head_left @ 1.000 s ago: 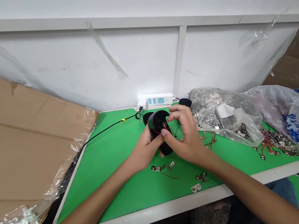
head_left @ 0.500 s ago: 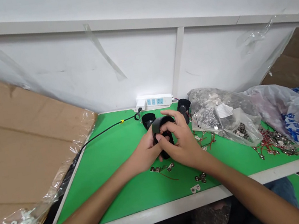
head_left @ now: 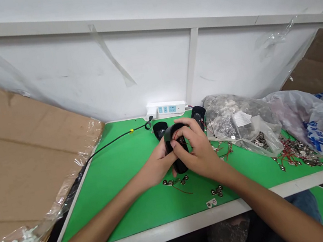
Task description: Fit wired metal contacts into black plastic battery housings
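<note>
Green mat (head_left: 125, 201), upright open-topped black cylinder (head_left: 181, 168) gripped between left hand (head_left: 158, 163) and right hand (head_left: 196, 152)

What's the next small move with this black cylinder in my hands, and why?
I'd probably keep the black cylinder steady in your left hand and use your right hand to tuck the thin red wire into its open end. The wire looks loose at the rim, right by your right fingers, and your left hand already supports the cylinder from below.
</note>
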`<state>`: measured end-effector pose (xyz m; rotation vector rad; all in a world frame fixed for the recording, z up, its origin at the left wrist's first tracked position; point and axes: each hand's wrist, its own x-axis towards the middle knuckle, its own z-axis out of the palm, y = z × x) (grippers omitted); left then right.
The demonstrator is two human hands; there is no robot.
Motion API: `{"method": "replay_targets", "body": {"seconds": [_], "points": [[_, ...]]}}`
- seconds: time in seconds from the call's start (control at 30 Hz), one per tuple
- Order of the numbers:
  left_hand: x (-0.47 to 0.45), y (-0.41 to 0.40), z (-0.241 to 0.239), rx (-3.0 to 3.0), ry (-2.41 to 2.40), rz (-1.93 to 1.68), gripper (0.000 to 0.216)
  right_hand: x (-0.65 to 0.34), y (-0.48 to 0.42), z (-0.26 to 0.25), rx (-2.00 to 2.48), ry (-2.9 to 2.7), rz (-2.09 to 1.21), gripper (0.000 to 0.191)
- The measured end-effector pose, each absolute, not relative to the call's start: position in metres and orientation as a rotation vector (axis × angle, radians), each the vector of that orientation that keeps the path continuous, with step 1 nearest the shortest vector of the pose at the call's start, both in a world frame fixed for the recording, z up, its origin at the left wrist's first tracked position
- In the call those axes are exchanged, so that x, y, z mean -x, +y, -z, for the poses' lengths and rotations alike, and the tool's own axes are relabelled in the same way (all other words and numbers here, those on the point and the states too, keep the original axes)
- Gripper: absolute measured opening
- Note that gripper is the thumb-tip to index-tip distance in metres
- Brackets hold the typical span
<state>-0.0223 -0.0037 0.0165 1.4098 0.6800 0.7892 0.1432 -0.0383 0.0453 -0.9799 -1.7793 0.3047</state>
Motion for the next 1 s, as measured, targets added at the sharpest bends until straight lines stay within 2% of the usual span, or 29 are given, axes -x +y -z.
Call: {"method": "replay_targets", "body": {"seconds": [0.13,0.27,0.47,0.57,0.67,0.73,0.83,1.0], "points": [[0.023,0.001,-0.014,-1.443,0.694,-0.79,0.057,-0.147,-0.036,-0.048,0.966,-1.829,-0.351,0.009],[0.024,0.003,-0.016,-1.415,0.647,-0.8,0.066,-0.15,-0.035,-0.045,0.949,-1.776,-0.404,0.025],[0.024,0.003,-0.015,-1.439,0.607,-0.754,0.072,-0.15,-0.033,-0.037,0.94,-1.537,-0.663,0.038],[0.026,0.004,-0.018,-1.546,0.636,-0.831,0.064,-0.151,-0.027,-0.035,0.987,-1.386,-0.832,0.04],[0.032,0.007,-0.025,-1.868,0.671,-0.937,0.049,-0.152,-0.021,-0.032,1.025,-1.301,-1.035,0.051],[0.036,0.01,-0.029,-2.179,0.654,-0.978,0.047,-0.153,-0.019,-0.031,1.005,-1.292,-1.144,0.06],[0.041,0.013,-0.03,-2.541,0.548,-1.09,0.056,-0.152,-0.022,-0.033,0.971,-1.34,-1.13,0.063],[0.039,0.012,-0.023,-2.813,0.51,-1.298,0.06,-0.152,-0.035,-0.049,0.975,-1.52,-0.914,0.054]]}}
